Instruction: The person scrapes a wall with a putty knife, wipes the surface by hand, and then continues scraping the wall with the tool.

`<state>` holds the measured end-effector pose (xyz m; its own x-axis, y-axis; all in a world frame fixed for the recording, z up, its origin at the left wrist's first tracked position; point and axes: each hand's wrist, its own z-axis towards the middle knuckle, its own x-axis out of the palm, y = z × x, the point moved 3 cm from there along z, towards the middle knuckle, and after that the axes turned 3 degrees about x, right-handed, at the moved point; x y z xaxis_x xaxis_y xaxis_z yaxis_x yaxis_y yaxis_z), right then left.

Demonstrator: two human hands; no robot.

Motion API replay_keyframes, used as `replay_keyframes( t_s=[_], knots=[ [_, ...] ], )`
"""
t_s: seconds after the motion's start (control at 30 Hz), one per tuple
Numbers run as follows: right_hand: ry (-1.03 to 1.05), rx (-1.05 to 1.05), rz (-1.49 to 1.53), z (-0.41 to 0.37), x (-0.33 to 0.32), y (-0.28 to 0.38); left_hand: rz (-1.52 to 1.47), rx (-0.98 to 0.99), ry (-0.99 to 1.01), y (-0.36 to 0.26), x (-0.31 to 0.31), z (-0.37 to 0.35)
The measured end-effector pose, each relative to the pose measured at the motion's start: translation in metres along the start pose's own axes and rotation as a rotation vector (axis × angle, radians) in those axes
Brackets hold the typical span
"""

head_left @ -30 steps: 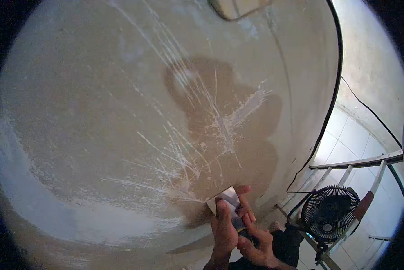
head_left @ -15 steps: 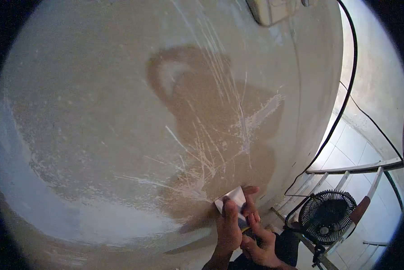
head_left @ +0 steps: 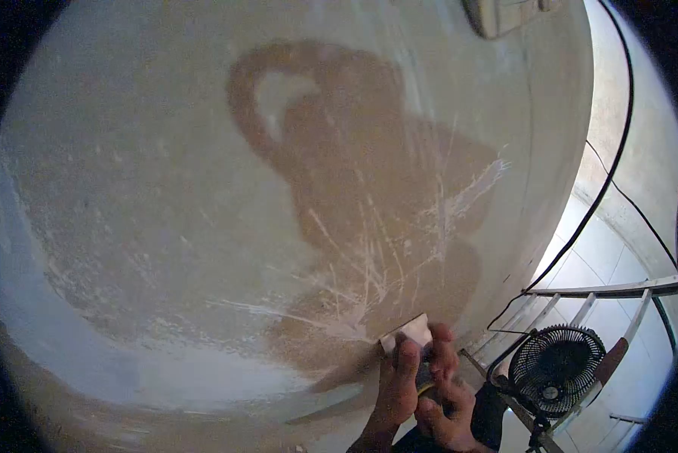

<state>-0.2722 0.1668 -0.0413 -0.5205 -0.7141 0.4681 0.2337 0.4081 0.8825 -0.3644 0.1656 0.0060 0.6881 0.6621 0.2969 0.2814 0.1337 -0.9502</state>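
Both hands are on a putty knife [head_left: 412, 331] with a broad, pale metal blade and a dark handle with a touch of yellow. My left hand [head_left: 396, 392] is closed, its thumb pressed against the blade. Lower and to the right, my right hand [head_left: 451, 415] wraps round the handle, mostly covering it. The blade's far edge overlaps the wall [head_left: 165, 189] in this view, just below a cluster of white filler streaks [head_left: 346, 325]. Another pale filler patch [head_left: 471, 189] lies higher up to the right.
A ladder [head_left: 580, 291] stands at the lower right, with a black fan [head_left: 556, 370] attached. A black cable [head_left: 624, 143] runs down past it. White floor tiles [head_left: 592, 241] show far below. A pale box-like fitting [head_left: 501, 19] sits high on the wall. My shadow [head_left: 354, 128] falls across the wall.
The view has shifted, so the wall marks, ladder and fan sit further right. The hands keep their hold; the blade looks more foreshortened and stays beside the same filler streaks.
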Motion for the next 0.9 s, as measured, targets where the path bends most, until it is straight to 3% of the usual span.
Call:
replay_keyframes(
  t_s=[0.17, 0.23, 0.47, 0.57, 0.63, 0.67, 0.73, 0.77, 0.83, 0.9],
  knots=[
    [0.007, -0.08, -0.025, 0.009, 0.001, 0.011, -0.078, -0.017, 0.026, 0.002, -0.002, 0.0],
    [0.015, -0.138, 0.145, 0.006, 0.006, 0.002, -0.075, -0.007, 0.072, 0.004, -0.005, 0.001],
    [0.038, -0.205, 0.088, 0.004, 0.004, 0.0, -0.074, -0.001, 0.114, 0.0, -0.005, -0.001],
    [0.017, -0.057, 0.074, 0.002, -0.001, 0.002, -0.015, 0.004, 0.128, 0.0, -0.006, 0.0],
    [0.125, 0.279, 0.08, 0.002, -0.004, -0.012, -0.004, -0.008, 0.153, 0.001, -0.007, 0.002],
    [0.125, 0.281, 0.08, 0.001, -0.005, -0.015, 0.008, -0.019, 0.172, 0.002, -0.007, 0.002],
    [0.112, 0.017, -0.056, 0.001, -0.005, -0.014, 0.039, -0.008, 0.098, -0.001, -0.002, -0.003],
    [0.111, 0.013, -0.056, 0.005, -0.004, -0.015, 0.066, 0.008, 0.029, -0.002, -0.001, -0.004],
    [-0.057, -0.382, -0.203, 0.008, -0.001, -0.002, 0.066, 0.012, 0.08, 0.001, -0.006, 0.0],
    [-0.057, -0.429, -0.188, 0.014, 0.0, 0.013, 0.062, 0.017, 0.124, 0.0, -0.005, 0.0]
  ],
)
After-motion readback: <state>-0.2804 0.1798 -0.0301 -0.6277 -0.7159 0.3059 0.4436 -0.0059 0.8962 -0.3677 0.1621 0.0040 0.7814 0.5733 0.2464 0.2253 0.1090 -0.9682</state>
